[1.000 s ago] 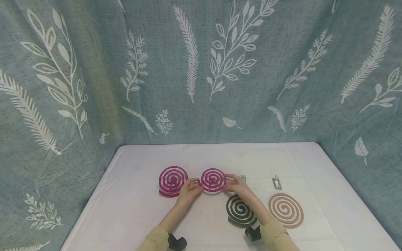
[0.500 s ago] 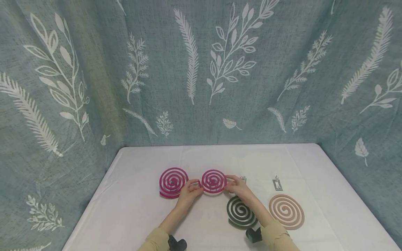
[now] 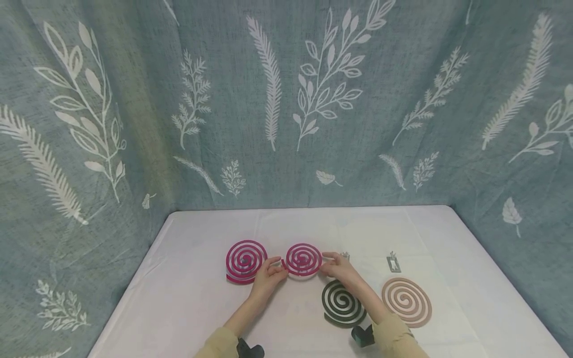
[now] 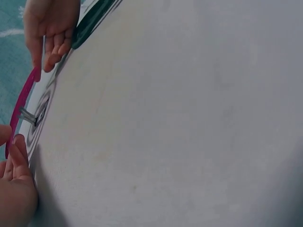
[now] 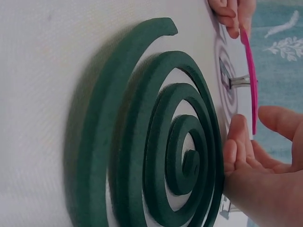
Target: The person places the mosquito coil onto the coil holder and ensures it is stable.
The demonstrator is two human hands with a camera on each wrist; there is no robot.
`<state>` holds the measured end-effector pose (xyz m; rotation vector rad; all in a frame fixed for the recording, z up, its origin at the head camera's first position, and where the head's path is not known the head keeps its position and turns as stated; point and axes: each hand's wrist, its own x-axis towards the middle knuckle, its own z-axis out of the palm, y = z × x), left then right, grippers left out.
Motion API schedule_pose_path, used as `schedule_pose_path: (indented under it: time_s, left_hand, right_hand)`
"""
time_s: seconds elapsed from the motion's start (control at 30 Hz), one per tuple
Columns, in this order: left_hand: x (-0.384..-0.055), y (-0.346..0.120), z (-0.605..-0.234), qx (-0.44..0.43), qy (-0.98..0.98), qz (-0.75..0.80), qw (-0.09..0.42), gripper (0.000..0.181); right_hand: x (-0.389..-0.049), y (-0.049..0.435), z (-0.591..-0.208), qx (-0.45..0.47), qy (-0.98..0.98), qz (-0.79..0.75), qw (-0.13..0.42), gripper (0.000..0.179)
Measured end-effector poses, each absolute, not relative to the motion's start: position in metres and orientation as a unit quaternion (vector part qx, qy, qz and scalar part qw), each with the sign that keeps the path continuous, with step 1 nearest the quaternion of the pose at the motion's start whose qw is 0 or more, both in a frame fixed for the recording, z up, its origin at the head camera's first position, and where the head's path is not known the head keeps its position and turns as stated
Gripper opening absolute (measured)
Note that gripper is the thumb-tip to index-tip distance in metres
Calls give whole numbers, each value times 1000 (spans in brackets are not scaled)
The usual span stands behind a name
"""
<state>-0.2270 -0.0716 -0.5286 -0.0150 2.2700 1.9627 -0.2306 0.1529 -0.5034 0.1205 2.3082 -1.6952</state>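
Observation:
A magenta mosquito coil (image 3: 303, 259) is raised above the white table, at the middle of the head view. My left hand (image 3: 267, 278) pinches its left edge between thumb and fingers. At the opposite edge my right hand (image 3: 342, 271) has thumb and fingers spread around the rim; the right wrist view shows a gap between most of these fingers and the coil. Under the coil's middle stands a small metal stand (image 5: 239, 81), its tab upright and reaching the coil. Another magenta coil (image 3: 245, 262) sits raised to the left, partly behind my left hand.
A dark green coil (image 3: 343, 304) lies below my right forearm, and a tan coil (image 3: 406, 302) farther right. One metal stand (image 3: 394, 262) lies beyond the tan coil; another stand (image 3: 345, 256) is partly hidden behind my right hand. A patterned curtain (image 3: 286, 99) rises behind the table.
The view has shifted slightly. My right hand's upper finger stands a little farther from the coil's rim; my left hand and the coils are otherwise nearly unchanged.

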Motion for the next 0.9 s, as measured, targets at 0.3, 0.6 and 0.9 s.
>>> schedule_pose_path:
  time_s: [0.3, 0.6, 0.9]
  left_hand:
    - [-206, -72, -521, -14, 778, 625, 68, 57]
    - [-193, -83, -505, 6, 784, 613, 100, 48]
    - [-206, -95, -475, 42, 780, 620, 73, 42]
  right_hand:
    - [-223, 153, -499, 37, 830, -543, 120, 55]
    - [-217, 160, -487, 30, 849, -516, 113, 51]
    - [-209, 174, -469, 15, 863, -492, 111, 46]
